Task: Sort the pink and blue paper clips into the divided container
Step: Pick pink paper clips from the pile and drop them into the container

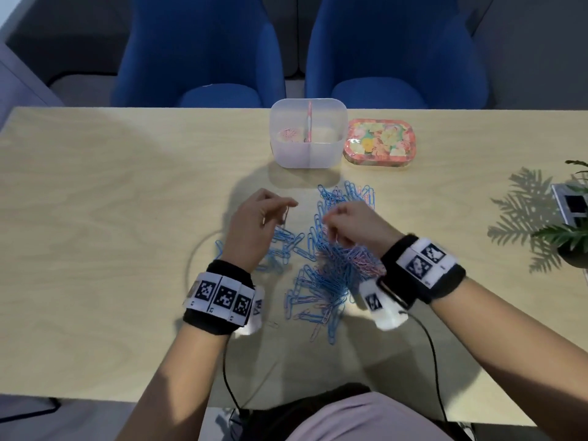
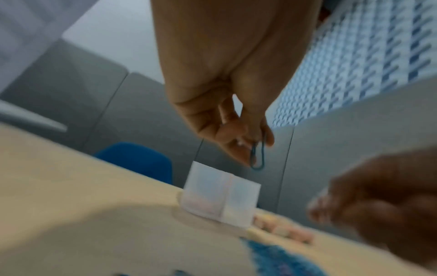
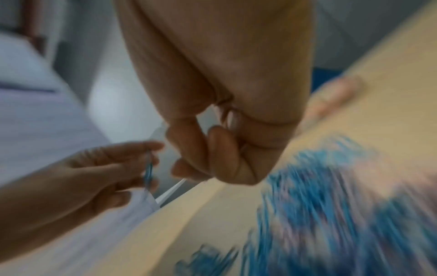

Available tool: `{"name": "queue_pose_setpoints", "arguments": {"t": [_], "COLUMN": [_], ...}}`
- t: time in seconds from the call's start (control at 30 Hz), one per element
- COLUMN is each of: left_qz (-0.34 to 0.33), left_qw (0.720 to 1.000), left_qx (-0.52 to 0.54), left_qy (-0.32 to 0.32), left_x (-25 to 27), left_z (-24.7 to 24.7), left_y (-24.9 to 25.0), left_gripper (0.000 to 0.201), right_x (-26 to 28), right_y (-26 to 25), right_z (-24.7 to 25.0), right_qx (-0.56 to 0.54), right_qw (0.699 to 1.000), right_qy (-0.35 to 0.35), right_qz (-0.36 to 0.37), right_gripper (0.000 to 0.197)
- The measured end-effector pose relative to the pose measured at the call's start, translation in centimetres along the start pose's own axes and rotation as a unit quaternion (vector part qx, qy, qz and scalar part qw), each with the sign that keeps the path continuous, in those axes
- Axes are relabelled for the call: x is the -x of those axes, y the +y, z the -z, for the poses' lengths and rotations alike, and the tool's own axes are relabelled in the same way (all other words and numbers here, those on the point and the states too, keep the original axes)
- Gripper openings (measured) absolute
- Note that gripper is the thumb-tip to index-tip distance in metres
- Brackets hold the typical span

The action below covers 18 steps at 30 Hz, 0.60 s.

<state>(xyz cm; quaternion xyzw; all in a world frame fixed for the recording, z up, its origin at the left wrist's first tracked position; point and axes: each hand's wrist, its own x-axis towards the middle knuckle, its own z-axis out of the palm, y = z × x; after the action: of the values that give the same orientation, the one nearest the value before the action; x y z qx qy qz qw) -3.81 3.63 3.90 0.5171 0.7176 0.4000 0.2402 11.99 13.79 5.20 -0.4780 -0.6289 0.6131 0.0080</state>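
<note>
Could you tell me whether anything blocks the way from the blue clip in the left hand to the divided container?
Nothing visible does. The left hand pinches the blue paper clip above the table, and only bare tabletop lies between it and the open-topped divided container.

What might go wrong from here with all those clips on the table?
1. The left hand pinches a blue clip only at one end, so it may slip out on the way to the container.
2. Pink clips lie in the container's left half; the blue one could drop there by mistake.
3. The pile is tangled, so the right hand may lift mixed colours.
</note>
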Motion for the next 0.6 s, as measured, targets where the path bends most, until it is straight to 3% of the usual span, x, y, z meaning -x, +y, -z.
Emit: {"name": "queue_pose_setpoints", "arguments": {"t": [0.07, 0.13, 0.2, 0.27, 0.3, 0.37, 0.43, 0.5, 0.6], "left_qz": [0.060, 0.093, 0.118, 0.133, 0.127, 0.092, 0.052, 0.053, 0.063], "left_qw": [0.981, 0.957, 0.954, 0.952, 0.954, 0.959, 0.966, 0.966, 0.945], "left_qx": [-0.180, -0.265, -0.266, -0.266, -0.264, -0.255, -0.219, -0.169, -0.164], "left_qy": [-0.045, -0.067, -0.074, -0.069, -0.067, -0.082, -0.125, -0.187, -0.276], "left_x": [0.6, 1.6, 2.6, 3.2, 3.6, 4.6, 6.1, 7.8, 9.7], "left_z": [0.6, 0.9, 1.1, 1.3, 1.3, 1.5, 1.5, 1.5, 0.6], "left_y": [-2.0, -3.7, -4.8, -5.6, -5.9, -6.4, -6.4, -6.1, -5.9], "left_gripper": [0.027, 0.028, 0.026, 0.022, 0.020, 0.014, 0.009, 0.012, 0.022], "right_x": [-2.2, -5.0, -7.7, -9.7, -10.3, -11.1, -10.2, -7.8, -2.7], "right_y": [-2.4, -5.3, -7.7, -9.7, -10.4, -10.5, -9.2, -6.3, -0.5], "right_z": [0.6, 1.0, 1.2, 1.0, 0.9, 1.0, 0.7, -0.8, -3.8], "right_qx": [0.040, 0.054, 0.054, 0.063, 0.085, 0.157, 0.216, 0.248, 0.338], "right_qw": [0.993, 0.979, 0.969, 0.969, 0.970, 0.959, 0.931, 0.917, 0.907], "right_qy": [0.082, 0.136, 0.166, 0.160, 0.157, 0.180, 0.227, 0.199, 0.005], "right_qz": [0.078, 0.141, 0.174, 0.179, 0.168, 0.151, 0.187, 0.240, 0.251], "right_gripper": [0.012, 0.015, 0.025, 0.017, 0.014, 0.031, 0.032, 0.024, 0.016]}}
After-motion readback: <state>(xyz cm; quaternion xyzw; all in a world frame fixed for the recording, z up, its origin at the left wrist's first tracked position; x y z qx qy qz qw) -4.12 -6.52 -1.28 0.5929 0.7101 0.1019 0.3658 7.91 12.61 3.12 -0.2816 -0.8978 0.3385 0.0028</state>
